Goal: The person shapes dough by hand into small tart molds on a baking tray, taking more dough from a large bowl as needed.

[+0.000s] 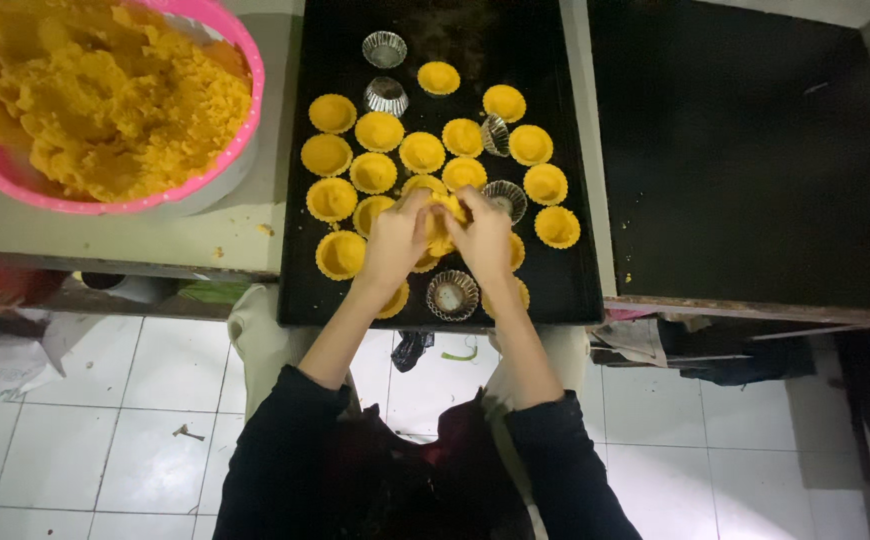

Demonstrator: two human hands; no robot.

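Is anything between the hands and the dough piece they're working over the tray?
Nothing visible. The left hand and right hand both already grip the yellow dough directly, above the black tray. Filled shells and empty tins lie around and beneath, not between.

Two hands meet over a black tray (565, 290). The left hand (393, 243) and the right hand (485, 240) pinch a lump of yellow dough (443, 222) between them. Many little dough cups (379, 131) sit on the tray. Some shiny tins (452, 295) are there too. A pink bowl (240, 40) of dough stands at the left.
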